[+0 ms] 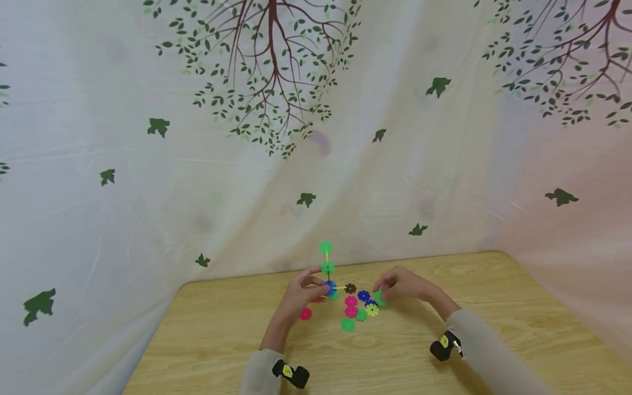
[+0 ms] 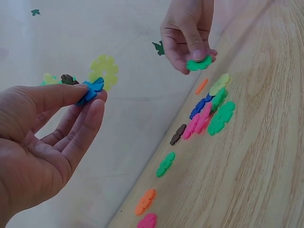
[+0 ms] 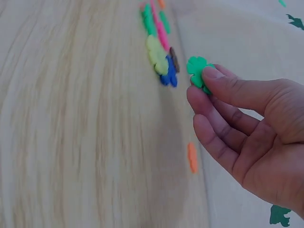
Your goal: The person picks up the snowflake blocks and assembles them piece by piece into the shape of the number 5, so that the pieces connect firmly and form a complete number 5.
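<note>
My left hand pinches a blue snowflake disc between thumb and fingers. This disc belongs to a joined chain with a yellow disc on one side. A dark disc and green discs, the top one highest, continue it upward in the head view. Between the thumb and fingers of my right hand is a single green snowflake disc, held above the table and apart from the chain. My left fingers partly cover the chain in the left wrist view.
Loose discs lie on the wooden table between and below the hands: pink, yellow, dark blue, green and brown. An orange disc lies near the back edge. A printed curtain hangs behind.
</note>
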